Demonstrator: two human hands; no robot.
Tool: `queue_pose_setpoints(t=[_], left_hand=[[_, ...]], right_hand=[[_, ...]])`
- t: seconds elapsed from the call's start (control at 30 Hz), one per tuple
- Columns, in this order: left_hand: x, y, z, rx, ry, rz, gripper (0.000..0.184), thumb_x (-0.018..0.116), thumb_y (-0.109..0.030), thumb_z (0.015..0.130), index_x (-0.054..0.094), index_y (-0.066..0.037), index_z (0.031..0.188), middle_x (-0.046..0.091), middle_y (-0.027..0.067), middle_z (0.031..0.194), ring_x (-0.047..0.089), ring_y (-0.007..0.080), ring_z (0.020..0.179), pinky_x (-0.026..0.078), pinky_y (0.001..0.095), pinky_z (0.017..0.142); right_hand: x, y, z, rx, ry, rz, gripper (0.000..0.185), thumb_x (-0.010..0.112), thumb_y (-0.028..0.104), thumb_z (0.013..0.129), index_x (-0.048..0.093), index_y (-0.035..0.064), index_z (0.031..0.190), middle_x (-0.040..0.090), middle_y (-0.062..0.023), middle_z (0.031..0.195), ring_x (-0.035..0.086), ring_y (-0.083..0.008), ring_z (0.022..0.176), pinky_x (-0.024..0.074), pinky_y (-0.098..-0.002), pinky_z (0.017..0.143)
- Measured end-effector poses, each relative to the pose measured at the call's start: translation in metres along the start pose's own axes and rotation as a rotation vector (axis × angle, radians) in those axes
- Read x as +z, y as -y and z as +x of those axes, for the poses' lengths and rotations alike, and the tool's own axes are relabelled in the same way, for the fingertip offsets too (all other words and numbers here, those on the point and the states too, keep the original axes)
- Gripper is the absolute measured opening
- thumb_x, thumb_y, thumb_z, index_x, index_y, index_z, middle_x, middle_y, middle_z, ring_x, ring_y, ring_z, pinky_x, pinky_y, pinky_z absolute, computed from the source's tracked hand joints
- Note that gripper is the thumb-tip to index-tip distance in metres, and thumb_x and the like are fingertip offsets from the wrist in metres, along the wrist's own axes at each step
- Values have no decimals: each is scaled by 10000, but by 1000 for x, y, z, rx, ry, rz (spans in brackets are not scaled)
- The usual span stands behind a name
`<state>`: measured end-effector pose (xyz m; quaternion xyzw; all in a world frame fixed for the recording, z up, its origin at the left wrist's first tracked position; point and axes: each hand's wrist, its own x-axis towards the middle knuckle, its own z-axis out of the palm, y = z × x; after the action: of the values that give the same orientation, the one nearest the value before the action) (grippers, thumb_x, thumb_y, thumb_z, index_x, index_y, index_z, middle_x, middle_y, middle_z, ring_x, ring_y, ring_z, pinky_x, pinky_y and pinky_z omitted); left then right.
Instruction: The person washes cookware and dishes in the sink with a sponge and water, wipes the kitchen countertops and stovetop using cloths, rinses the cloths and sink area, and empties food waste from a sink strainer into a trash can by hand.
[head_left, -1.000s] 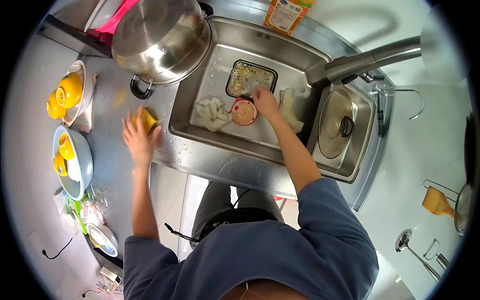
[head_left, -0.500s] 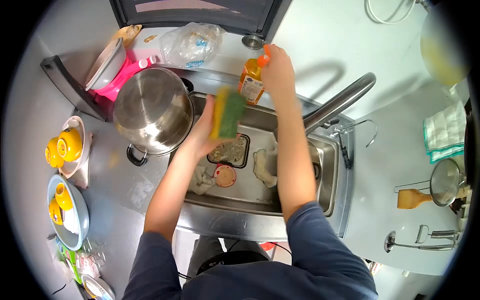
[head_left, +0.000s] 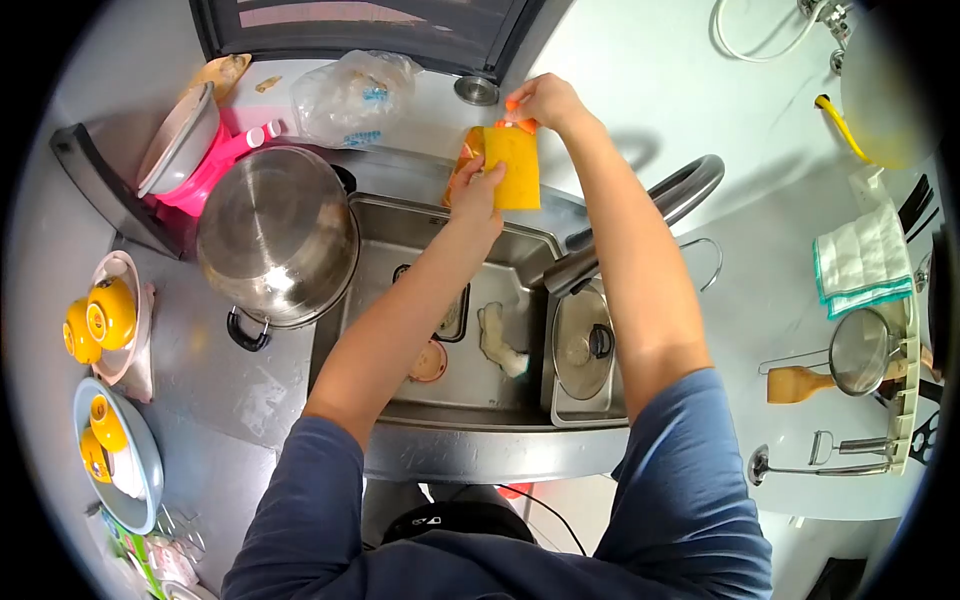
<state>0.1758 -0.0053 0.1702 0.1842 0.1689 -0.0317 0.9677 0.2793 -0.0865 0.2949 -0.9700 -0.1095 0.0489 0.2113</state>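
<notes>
A sponge [head_left: 514,168], yellow face toward me, is gripped in my left hand [head_left: 478,192] beyond the sink's far edge. Partly behind it stands an orange dish soap bottle [head_left: 464,150], its lower part mostly covered by the sponge and hand. My right hand [head_left: 553,101] has its fingers on the bottle's orange pump top, just above the sponge. Below my arms is the steel sink [head_left: 500,400], where a pale wet cloth [head_left: 500,342], a small round pinkish lid [head_left: 430,362] and a dark-rimmed container [head_left: 455,315], half hidden by my left forearm, lie.
A large steel pot [head_left: 275,235] lies tipped left of the sink. The faucet [head_left: 660,215] arches beside my right forearm. A glass lid [head_left: 580,350] sits in the small right basin. Farther left are bowls with yellow cups [head_left: 112,312]; a plastic bag [head_left: 355,100] lies behind.
My left hand has carried the sponge up and right to the soap bottle and turned its yellow side toward me. My right hand stays at the pump. The camera view has shifted slightly.
</notes>
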Motion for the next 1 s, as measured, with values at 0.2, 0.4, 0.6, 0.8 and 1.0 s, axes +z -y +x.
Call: queue_pose_setpoints(t=[0.2, 0.4, 0.6, 0.8, 1.0], left_hand=[[10, 0, 14, 59, -66, 45, 440, 641, 55, 775, 518, -103, 1167, 569, 75, 1131, 571, 243, 1049, 496, 421, 878], [-4, 4, 34, 29, -31, 57, 399, 632, 27, 791, 553, -116, 1155, 592, 56, 1103, 587, 231, 1018, 509, 395, 837], [-24, -33, -22, -32, 124, 172, 353, 647, -65, 820, 555, -76, 1161, 606, 53, 1082, 590, 166, 972, 491, 306, 820], [-113, -41, -98, -48, 70, 476, 344, 673, -171, 832, 554, -39, 1127, 602, 52, 1011, 591, 140, 914, 481, 246, 745], [-265, 7, -91, -183, 28, 1419, 402, 706, -253, 782, 576, -26, 1087, 593, 126, 1008, 599, 232, 915, 494, 317, 760]], right_hand=[[4, 1, -2, 3, -110, 19, 252, 828, 231, 588, 712, 99, 768, 689, -81, 761, 653, -212, 737, 508, -308, 703], [8, 1, -2, 48, -147, 42, 261, 830, 254, 602, 717, 107, 785, 694, -89, 800, 657, -226, 771, 506, -330, 707], [41, 29, -51, -92, -735, 225, 383, 577, 369, 847, 617, -2, 762, 623, -192, 701, 600, -386, 712, 485, -435, 664], [188, 31, -219, -87, -522, 1142, 501, 513, 171, 937, 307, -28, 1348, 452, -141, 1286, 465, -218, 1161, 375, -312, 974], [330, -90, -276, 860, -142, 1956, 415, 556, 45, 872, 423, -1, 1263, 528, -112, 1189, 539, -244, 1073, 443, -331, 908]])
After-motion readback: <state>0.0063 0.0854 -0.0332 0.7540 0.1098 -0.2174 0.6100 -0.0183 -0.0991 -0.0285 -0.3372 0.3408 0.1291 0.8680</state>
